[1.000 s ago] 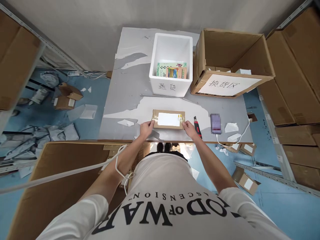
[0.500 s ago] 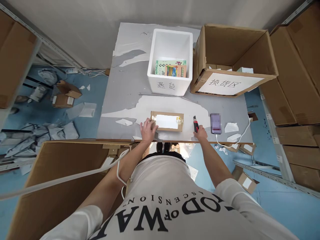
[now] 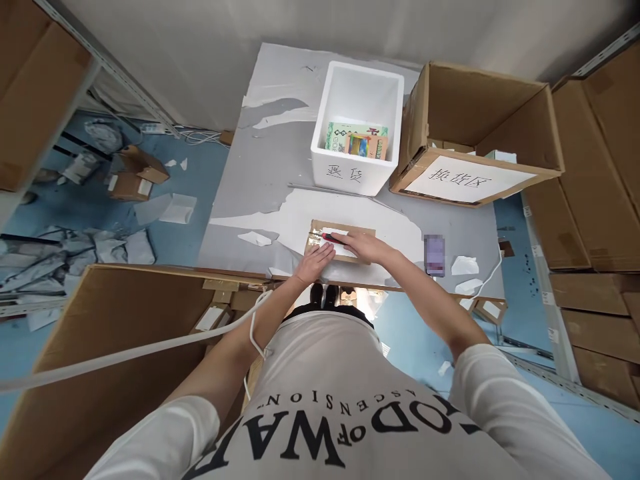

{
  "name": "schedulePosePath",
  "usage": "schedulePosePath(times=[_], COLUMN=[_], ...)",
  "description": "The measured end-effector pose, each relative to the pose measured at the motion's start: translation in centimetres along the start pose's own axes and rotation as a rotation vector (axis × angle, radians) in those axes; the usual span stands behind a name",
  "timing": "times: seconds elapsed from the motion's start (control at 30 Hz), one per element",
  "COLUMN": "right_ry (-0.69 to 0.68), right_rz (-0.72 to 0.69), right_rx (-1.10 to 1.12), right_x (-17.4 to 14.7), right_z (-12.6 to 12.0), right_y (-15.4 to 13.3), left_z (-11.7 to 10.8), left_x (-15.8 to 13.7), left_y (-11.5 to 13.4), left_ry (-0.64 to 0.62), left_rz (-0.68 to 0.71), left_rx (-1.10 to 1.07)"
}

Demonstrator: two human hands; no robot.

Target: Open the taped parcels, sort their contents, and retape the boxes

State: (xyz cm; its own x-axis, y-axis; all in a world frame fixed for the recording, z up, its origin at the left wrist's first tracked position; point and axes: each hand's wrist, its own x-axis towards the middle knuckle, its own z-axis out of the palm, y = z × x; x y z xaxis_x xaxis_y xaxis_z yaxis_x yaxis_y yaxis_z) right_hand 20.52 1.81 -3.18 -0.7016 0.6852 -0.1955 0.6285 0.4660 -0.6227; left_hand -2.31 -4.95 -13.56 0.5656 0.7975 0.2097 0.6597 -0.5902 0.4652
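Observation:
A small brown cardboard box [image 3: 371, 244] with a white label lies flat on the table near its front edge, clear tape shining at its left end. My left hand [image 3: 315, 261] holds the box at its near left side, fingers over the top. In my right hand [image 3: 369, 247] is a red and black utility knife [image 3: 329, 237], held low over the left part of the box top. The right hand covers much of the label. Whether the blade touches the tape is too small to tell.
Behind stand a white foam box [image 3: 357, 177] with colourful packs inside and a large open carton [image 3: 463, 183]. To the right lie a phone [image 3: 435, 255] and paper scraps [image 3: 465, 265]. A big open carton [image 3: 135, 320] and a white tube [image 3: 165, 348] sit at lower left.
My right hand has brought the utility knife leftward from the table onto the box. My left hand has shifted slightly right along the box's near side. The camera view has turned a little.

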Motion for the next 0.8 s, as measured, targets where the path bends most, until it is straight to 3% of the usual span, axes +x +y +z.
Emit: schedulePosePath(times=[0.1,0.27,0.43,0.57,0.8], right_ry=[-0.041,-0.109,-0.053,-0.112,-0.206], right_rz=[0.000,0.014,0.101,0.176,0.337], right_rx=[-0.036,-0.202,-0.114,-0.166,-0.384], right_x=[1.8,2.1,0.9,-1.8,-9.7], right_z=[0.2,-0.2,-1.0,-2.3,-5.6], right_y=[-0.1,0.1,0.3,1.8,5.2], left_z=[0.2,0.3,0.3,0.3,0.0], left_x=[0.0,0.1,0.2,0.1,0.4], left_y=[-0.2,-0.3,-0.3,-0.3,-0.2], left_ry=[0.003,0.027,0.021,-0.006,-0.053], left_rz=[0.002,-0.005,-0.017,-0.032,-0.078], left_rx=[-0.013,-0.058,-0.055,-0.032,-0.016])
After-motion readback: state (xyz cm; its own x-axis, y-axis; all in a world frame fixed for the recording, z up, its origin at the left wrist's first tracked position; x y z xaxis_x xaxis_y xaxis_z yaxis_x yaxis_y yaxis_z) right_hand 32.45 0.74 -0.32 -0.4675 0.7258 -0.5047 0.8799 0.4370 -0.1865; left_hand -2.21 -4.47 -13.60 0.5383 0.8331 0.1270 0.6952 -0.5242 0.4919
